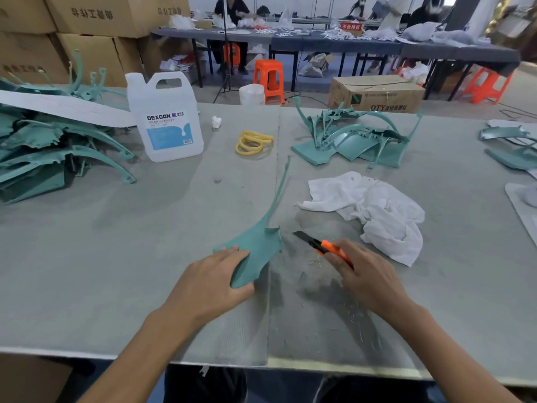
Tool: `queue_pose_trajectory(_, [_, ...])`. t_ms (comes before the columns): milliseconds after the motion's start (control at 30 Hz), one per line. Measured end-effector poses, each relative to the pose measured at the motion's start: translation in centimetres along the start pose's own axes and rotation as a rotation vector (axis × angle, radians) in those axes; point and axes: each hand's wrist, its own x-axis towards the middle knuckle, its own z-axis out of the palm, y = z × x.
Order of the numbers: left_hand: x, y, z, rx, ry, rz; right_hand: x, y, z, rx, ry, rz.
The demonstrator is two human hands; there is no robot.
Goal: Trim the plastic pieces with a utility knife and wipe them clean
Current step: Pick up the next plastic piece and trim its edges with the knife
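Near edge of the table (116, 286): fine shavings lie at 1 o'clock. The left hand (212, 274) clasps the broad end of a teal plastic piece (258, 248), fingers on top, thumb along its lower edge. The piece lies at 12 o'clock with its thin stem running away. The right hand (367, 274) is wrapped round an orange utility knife (321, 245), blade out and tip just short of the piece. The piece looks light, thin and springy. The stem would likely flex, so the broad end near the cut seems the surest hold. A crumpled white cloth (377, 207) lies at 2 o'clock. Farther off: yellow bands (252, 142) at 12, a jug (168, 117) at 11, a heap of teal pieces (43, 149) at 10, and a smaller stack (354, 138) at 1.
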Motion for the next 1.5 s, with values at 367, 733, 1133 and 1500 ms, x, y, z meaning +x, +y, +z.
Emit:
queue_pose_trajectory(367, [1.8, 1.0, 0.0, -0.040, 0.252, -0.010, -2.2, -6.0, 0.8, 0.393, -0.051, 0.010])
queue_pose_trajectory(733, [2.1, 0.8, -0.1, -0.076, 0.240, -0.026, -1.8, -7.6, 2.4, 0.417, -0.098, -0.007])
queue_pose_trajectory(1133, [2.3, 0.4, -0.5, -0.144, 0.234, -0.042, 2.2, -7.6, 1.7, 0.275, 0.068, 0.107])
queue_pose_trajectory(1500, [2.8, -0.3, -0.4, -0.158, 0.241, -0.095, -0.2, -9.9, 3.8, 0.493, -0.022, -0.016])
